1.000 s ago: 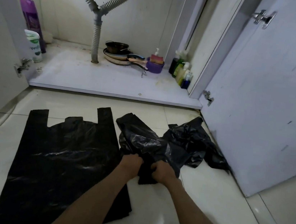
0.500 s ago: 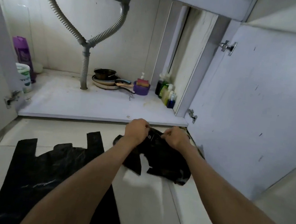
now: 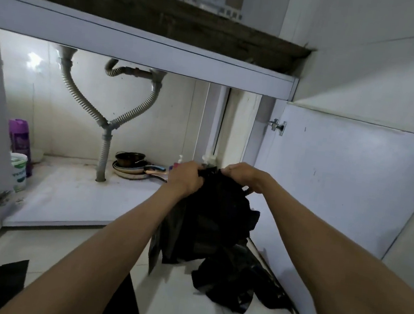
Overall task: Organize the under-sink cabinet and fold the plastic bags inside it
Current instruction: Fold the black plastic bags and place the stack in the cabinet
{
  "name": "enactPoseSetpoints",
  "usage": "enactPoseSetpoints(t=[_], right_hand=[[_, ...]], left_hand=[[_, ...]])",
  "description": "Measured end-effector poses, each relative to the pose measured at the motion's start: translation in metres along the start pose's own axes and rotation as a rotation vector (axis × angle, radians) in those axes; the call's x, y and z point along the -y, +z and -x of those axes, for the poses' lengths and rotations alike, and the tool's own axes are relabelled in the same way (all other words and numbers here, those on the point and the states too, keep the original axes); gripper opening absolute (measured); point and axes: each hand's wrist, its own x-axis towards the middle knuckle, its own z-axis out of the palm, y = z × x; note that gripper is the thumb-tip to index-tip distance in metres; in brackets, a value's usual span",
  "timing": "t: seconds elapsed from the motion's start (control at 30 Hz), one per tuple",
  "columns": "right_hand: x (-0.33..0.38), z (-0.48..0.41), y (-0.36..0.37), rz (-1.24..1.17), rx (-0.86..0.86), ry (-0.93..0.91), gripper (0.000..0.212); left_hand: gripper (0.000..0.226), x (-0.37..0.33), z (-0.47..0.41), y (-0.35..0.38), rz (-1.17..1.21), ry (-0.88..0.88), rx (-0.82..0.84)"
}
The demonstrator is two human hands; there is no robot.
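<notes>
Before cabinet point(image 3: 76, 200): bag point(image 3: 205, 222) hangs crumpled over floor point(image 3: 175, 310).
Left hand point(image 3: 187, 178): grips its top.
Right hand point(image 3: 243, 174): grips top alongside.
Advice: part hands, shake flat, then fold.

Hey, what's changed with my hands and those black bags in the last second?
The left hand and right hand, which gripped the crumpled black bag down on the floor, have lifted it; it now hangs from both in front of the cabinet opening. Nothing was let go. The second crumpled bag stays on the floor by the right door, the flat bag at left, the pans inside the cabinet.
</notes>
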Motion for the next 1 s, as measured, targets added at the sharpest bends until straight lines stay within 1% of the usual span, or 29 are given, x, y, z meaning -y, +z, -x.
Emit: enactPoseSetpoints(t=[0.1, 0.17, 0.27, 0.33, 0.4, 0.5, 0.57, 0.6, 0.67, 0.7, 0.73, 0.77, 0.83, 0.87, 0.93, 1.0], right_hand=[[0.0, 0.002, -0.002, 0.105, -0.034, -0.087, 0.023], [-0.001, 0.001, -0.002, 0.122, -0.076, -0.137, 0.028], [-0.009, -0.001, 0.006, 0.107, -0.102, -0.137, 0.034], [-0.016, -0.004, 0.009, 0.083, -0.113, -0.124, 0.03], [-0.019, -0.008, 0.011, 0.039, -0.13, -0.12, 0.033], [-0.017, -0.008, 0.01, -0.03, -0.112, -0.104, 0.045], [-0.014, -0.008, 0.008, -0.003, -0.021, -0.096, 0.05], [-0.012, -0.007, 0.007, 0.056, 0.049, -0.082, 0.057], [-0.008, -0.004, 0.009, 0.231, 0.155, -0.035, 0.087], [-0.007, -0.004, 0.011, 0.31, 0.171, -0.019, 0.097], [-0.008, -0.005, 0.012, 0.361, 0.162, -0.024, 0.096], [-0.009, -0.008, 0.014, 0.375, 0.136, -0.039, 0.084], [-0.012, -0.016, 0.016, 0.367, 0.07, -0.075, 0.048], [-0.014, -0.019, 0.017, 0.383, 0.035, -0.082, 0.038], [-0.019, -0.02, 0.019, 0.44, -0.022, -0.065, 0.033], [-0.029, -0.017, 0.018, 0.551, -0.131, -0.027, 0.03]], left_hand=[[0.031, 0.01, 0.004, -0.005, 0.047, -0.064, 0.034], [0.031, 0.014, 0.004, -0.008, 0.042, -0.075, 0.071], [0.027, 0.019, 0.004, -0.008, 0.015, -0.105, 0.084], [0.03, 0.022, 0.004, -0.006, -0.014, -0.127, 0.069], [0.034, 0.026, 0.003, -0.003, -0.053, -0.132, 0.029], [0.033, 0.033, 0.003, -0.003, -0.012, -0.148, -0.015], [0.029, 0.041, 0.001, -0.005, 0.052, -0.174, -0.028], [0.028, 0.046, 0.001, -0.006, 0.069, -0.194, -0.036], [0.029, 0.056, 0.0, -0.008, 0.086, -0.228, -0.049], [0.029, 0.06, 0.0, -0.009, 0.086, -0.234, -0.049], [0.028, 0.062, 0.001, -0.01, 0.081, -0.238, -0.048], [0.027, 0.065, 0.001, -0.011, 0.074, -0.24, -0.042], [0.03, 0.071, 0.003, -0.013, 0.054, -0.243, -0.036], [0.032, 0.074, 0.004, -0.014, 0.038, -0.251, -0.04], [0.032, 0.082, 0.007, -0.017, 0.011, -0.282, -0.062], [0.028, 0.09, 0.006, -0.018, 0.018, -0.309, -0.078]])
